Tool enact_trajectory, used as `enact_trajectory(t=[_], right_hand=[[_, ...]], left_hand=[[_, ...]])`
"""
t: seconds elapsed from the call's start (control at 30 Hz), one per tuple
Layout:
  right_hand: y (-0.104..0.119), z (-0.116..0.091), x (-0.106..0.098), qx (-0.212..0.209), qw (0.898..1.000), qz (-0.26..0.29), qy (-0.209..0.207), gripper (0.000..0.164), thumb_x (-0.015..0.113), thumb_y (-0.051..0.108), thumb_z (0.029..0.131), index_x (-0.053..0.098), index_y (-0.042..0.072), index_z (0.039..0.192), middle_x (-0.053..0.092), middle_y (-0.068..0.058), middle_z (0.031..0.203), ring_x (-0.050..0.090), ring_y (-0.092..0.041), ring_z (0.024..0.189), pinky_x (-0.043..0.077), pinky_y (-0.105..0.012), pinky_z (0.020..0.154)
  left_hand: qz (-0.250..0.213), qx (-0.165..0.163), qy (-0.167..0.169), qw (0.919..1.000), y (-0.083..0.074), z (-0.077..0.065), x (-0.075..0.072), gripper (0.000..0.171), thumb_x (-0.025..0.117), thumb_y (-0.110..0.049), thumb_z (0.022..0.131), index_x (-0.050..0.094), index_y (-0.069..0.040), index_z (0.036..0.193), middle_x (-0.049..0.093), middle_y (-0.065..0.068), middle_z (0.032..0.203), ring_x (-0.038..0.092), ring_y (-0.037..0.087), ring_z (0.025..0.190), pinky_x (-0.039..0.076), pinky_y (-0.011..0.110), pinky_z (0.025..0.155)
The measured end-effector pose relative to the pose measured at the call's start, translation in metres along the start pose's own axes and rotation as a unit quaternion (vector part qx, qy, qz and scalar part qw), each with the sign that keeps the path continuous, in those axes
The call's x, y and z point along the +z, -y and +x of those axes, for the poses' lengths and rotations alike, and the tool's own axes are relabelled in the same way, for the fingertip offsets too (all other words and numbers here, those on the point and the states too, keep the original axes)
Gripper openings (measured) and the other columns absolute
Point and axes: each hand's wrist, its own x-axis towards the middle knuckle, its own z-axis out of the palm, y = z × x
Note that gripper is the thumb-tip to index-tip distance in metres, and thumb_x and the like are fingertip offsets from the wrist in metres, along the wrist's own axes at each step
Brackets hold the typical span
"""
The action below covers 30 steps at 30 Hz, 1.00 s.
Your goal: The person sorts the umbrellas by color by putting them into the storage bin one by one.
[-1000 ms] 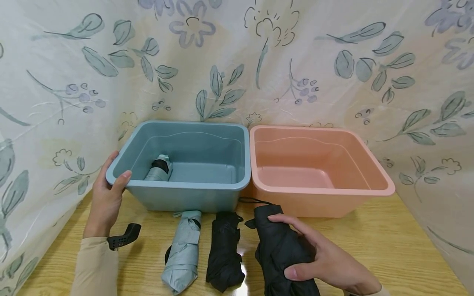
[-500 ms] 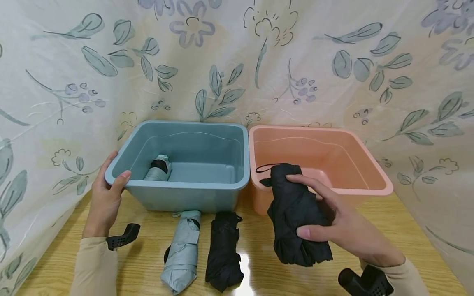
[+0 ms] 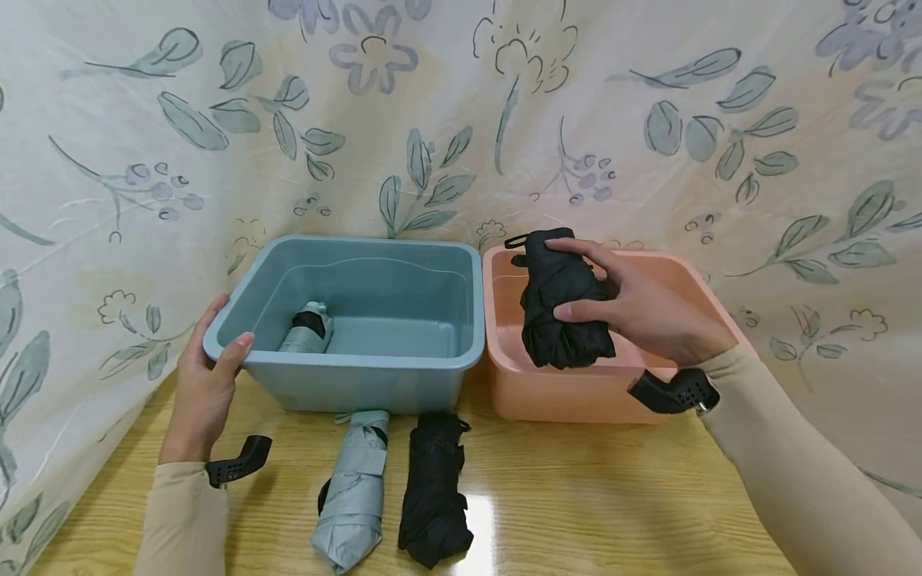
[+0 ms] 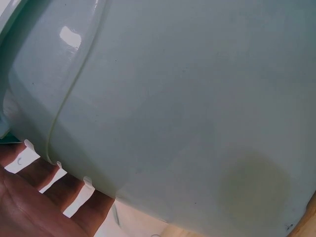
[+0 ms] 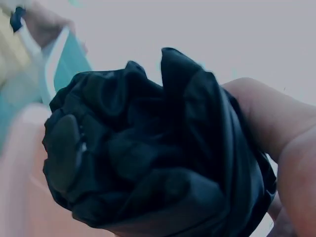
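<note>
My right hand point(image 3: 634, 300) grips a folded black umbrella point(image 3: 562, 304) over the pink bin point(image 3: 576, 396). The wrist loop sticks out at its far end. In the right wrist view the umbrella's gathered end point(image 5: 143, 148) faces the camera, thumb wrapped along its side. My left hand point(image 3: 209, 376) holds the left rim of the blue bin point(image 3: 367, 384), thumb on the front corner; the left wrist view has its fingers point(image 4: 64, 190) against the bin's wall. Inside the blue bin lies a light blue umbrella point(image 3: 308, 328) with a black band.
On the wood table point(image 3: 576, 496), in front of the blue bin, another light blue umbrella point(image 3: 353, 488) and a smaller black umbrella point(image 3: 434, 496) lie side by side. Both bins stand close together, their rims nearly meeting. A flowered sheet point(image 3: 461, 120) hangs behind and at the sides.
My right hand has lifted the black umbrella off the table and carried it forward and up, over the pink bin. My left hand has stayed on the blue bin's rim.
</note>
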Motion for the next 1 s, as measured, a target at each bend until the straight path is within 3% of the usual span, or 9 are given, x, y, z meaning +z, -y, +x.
enact_trajectory(t=[0.13, 0.37, 0.47, 0.57, 0.63, 0.7, 0.8, 0.9, 1.0], right_hand=[[-0.007, 0.029, -0.008, 0.030, 0.999, 0.040, 0.022, 0.077, 0.075, 0.015, 0.094, 0.034, 0.032, 0.156, 0.046, -0.020, 0.146, 0.058, -0.034, 0.124, 0.052, -0.039, 0.096], [-0.024, 0.066, -0.006, 0.056, 0.996, 0.012, 0.063, 0.078, 0.080, 0.019, 0.090, 0.037, 0.027, 0.155, 0.028, -0.009, 0.158, 0.048, -0.030, 0.134, 0.051, -0.040, 0.098], [-0.031, 0.076, -0.001, 0.065, 0.995, 0.014, 0.079, 0.079, 0.080, 0.017, 0.090, 0.037, 0.024, 0.156, 0.022, -0.008, 0.162, 0.047, -0.031, 0.134, 0.051, -0.041, 0.097], [-0.035, 0.082, 0.003, 0.077, 0.993, 0.013, 0.088, 0.080, 0.081, 0.016, 0.089, 0.037, 0.023, 0.155, 0.021, -0.010, 0.162, 0.050, -0.033, 0.131, 0.053, -0.041, 0.095], [-0.037, 0.086, 0.005, 0.084, 0.992, 0.014, 0.090, 0.080, 0.081, 0.015, 0.089, 0.037, 0.024, 0.155, 0.025, -0.010, 0.161, 0.052, -0.034, 0.129, 0.054, -0.041, 0.093], [-0.038, 0.090, 0.006, 0.086, 0.992, 0.014, 0.094, 0.080, 0.080, 0.015, 0.089, 0.036, 0.023, 0.155, 0.026, -0.009, 0.160, 0.051, -0.032, 0.129, 0.054, -0.040, 0.093], [-0.040, 0.095, 0.007, 0.094, 0.990, 0.033, 0.103, 0.081, 0.078, 0.012, 0.090, 0.032, 0.021, 0.156, 0.032, -0.013, 0.156, 0.053, -0.033, 0.128, 0.054, -0.043, 0.093], [-0.043, 0.099, 0.009, 0.105, 0.987, 0.043, 0.115, 0.081, 0.076, 0.009, 0.092, 0.028, 0.019, 0.157, 0.032, -0.015, 0.154, 0.056, -0.033, 0.124, 0.054, -0.045, 0.092], [-0.047, 0.101, 0.011, 0.122, 0.985, 0.029, 0.119, 0.078, 0.075, 0.009, 0.092, 0.028, 0.018, 0.154, 0.029, -0.015, 0.152, 0.060, -0.031, 0.117, 0.055, -0.045, 0.091]], left_hand=[[0.003, -0.003, 0.000, 1.0000, 0.001, 0.000, 0.000, 0.066, 0.058, -0.030, 0.104, 0.024, -0.042, 0.160, 0.017, 0.011, 0.165, 0.026, 0.032, 0.140, 0.020, 0.057, 0.116], [0.000, -0.001, 0.001, 1.0000, 0.002, 0.000, 0.001, 0.066, 0.058, -0.030, 0.104, 0.024, -0.042, 0.160, 0.017, 0.011, 0.165, 0.026, 0.033, 0.140, 0.019, 0.060, 0.114], [0.000, 0.002, 0.001, 1.0000, 0.003, 0.000, 0.001, 0.066, 0.058, -0.029, 0.104, 0.025, -0.042, 0.160, 0.018, 0.012, 0.164, 0.027, 0.033, 0.139, 0.029, 0.041, 0.115], [-0.005, 0.007, 0.002, 1.0000, 0.004, 0.000, 0.001, 0.066, 0.059, -0.029, 0.104, 0.026, -0.040, 0.160, 0.019, 0.013, 0.163, 0.028, 0.032, 0.138, 0.040, 0.020, 0.101], [-0.006, 0.010, 0.002, 0.9999, 0.004, 0.000, 0.001, 0.066, 0.059, -0.028, 0.104, 0.026, -0.040, 0.160, 0.020, 0.013, 0.162, 0.029, 0.031, 0.137, 0.042, 0.014, 0.092], [-0.008, 0.011, 0.001, 0.9999, 0.003, 0.001, 0.000, 0.066, 0.059, -0.028, 0.104, 0.026, -0.039, 0.160, 0.020, 0.013, 0.161, 0.029, 0.030, 0.137, 0.042, 0.014, 0.092], [-0.004, 0.006, -0.001, 1.0000, 0.002, 0.001, 0.000, 0.066, 0.059, -0.028, 0.104, 0.026, -0.040, 0.160, 0.020, 0.012, 0.162, 0.029, 0.030, 0.137, 0.040, 0.020, 0.102], [0.000, -0.002, -0.002, 1.0000, 0.001, 0.001, 0.000, 0.066, 0.058, -0.029, 0.104, 0.025, -0.041, 0.160, 0.019, 0.011, 0.163, 0.027, 0.031, 0.138, 0.030, 0.038, 0.115], [0.001, -0.006, -0.003, 1.0000, 0.000, 0.001, 0.000, 0.066, 0.058, -0.030, 0.104, 0.025, -0.042, 0.160, 0.018, 0.010, 0.164, 0.026, 0.032, 0.139, 0.020, 0.058, 0.115]])
